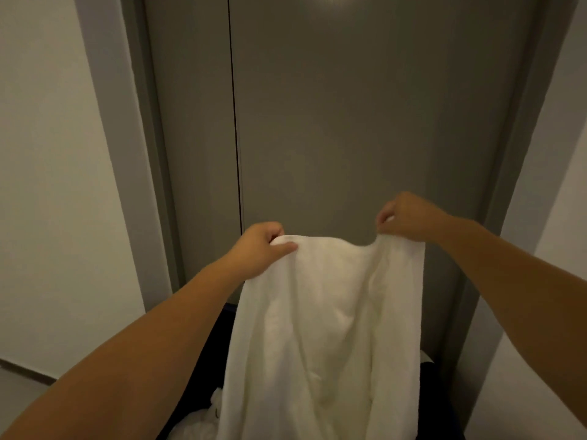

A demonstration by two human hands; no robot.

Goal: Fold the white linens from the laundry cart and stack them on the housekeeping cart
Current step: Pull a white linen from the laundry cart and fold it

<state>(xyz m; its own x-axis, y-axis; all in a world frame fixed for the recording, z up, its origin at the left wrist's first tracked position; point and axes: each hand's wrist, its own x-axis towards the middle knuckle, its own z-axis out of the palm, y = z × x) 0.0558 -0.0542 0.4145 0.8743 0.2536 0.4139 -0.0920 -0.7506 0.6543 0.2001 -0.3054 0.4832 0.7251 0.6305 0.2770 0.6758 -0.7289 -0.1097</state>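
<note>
1. White towel (327, 328) held up in the air w/ both hands, at chest-ish height, hanging down long and wrinkled. Its lower end runs out of view at the bottom edge.
2. Left hand (260, 246) grips the top left corner. Fingers (284, 247) curled and clamped on the cloth, thumb lying on the near side.
3. Right hand (403, 217) is a bit higher, pinching the top right corner. Fingers (386, 215) tight together on a small bunch of fabric.
4. Top edge sags between the 2 hands.
5. Laundry cart (440, 404) is dark and sits low behind the towel. Only slivers show either side, as the towel blocks most of it.
6. More white linens (197, 423) crumpled at bottom left, just beside the hanging towel. They're partly hidden by it and by the left forearm.
7. Straight ahead is a closed grey door (349, 122) w/ a vertical seam left of centre, close behind the cart.
8. Grey door frame (139, 154) on both sides, then a pale wall (47, 185) left and right.
9. Skirting strip (25, 373) low on the left wall.
</note>
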